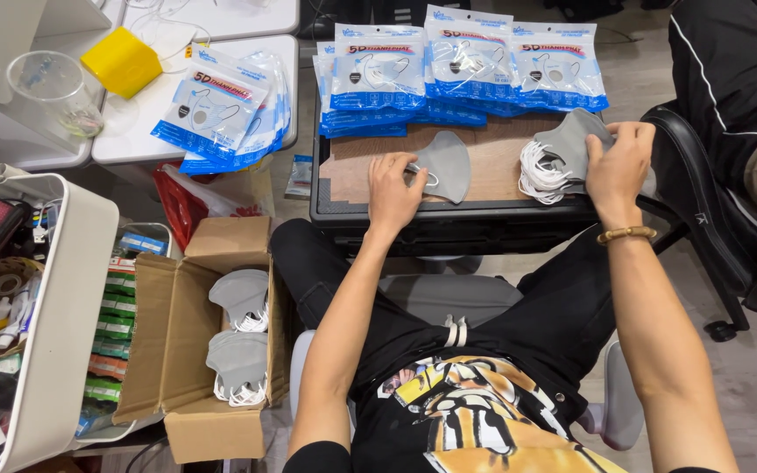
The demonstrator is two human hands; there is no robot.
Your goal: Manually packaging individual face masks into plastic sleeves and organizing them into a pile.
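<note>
Black trousers and a printed black shirt fill the near edge of the view, with both forearms reaching away to a small dark table (pixel 449 229) topped by a brown board. On that board the left hand (pixel 393 188) lies flat with its fingers spread, pressing the near left edge of a single grey mask (pixel 444 165) whose white ear loop shows just beside the fingertips. To the right, well apart from it, the right hand (pixel 617 162) curls down over a stack of grey masks (pixel 571 144), fingers closed on the top one; a bunch of white ear loops (pixel 538 173) spills out at the stack's left side. A beaded bracelet (pixel 626 234) sits on the right wrist.

Along the far edge of the table lie rows of blue packets (pixel 466 74), each holding a mask. More blue packets (pixel 221 109) rest on a white table (pixel 133 140) at far left, near a yellow block (pixel 121 61) and a clear plastic cup (pixel 50 88).

On the floor at near left, an open cardboard box (pixel 194 350) holds more grey masks (pixel 240 333). Left of it stands a white bin (pixel 59 333) of small supplies. A black chair (pixel 711 219) stands at right.
</note>
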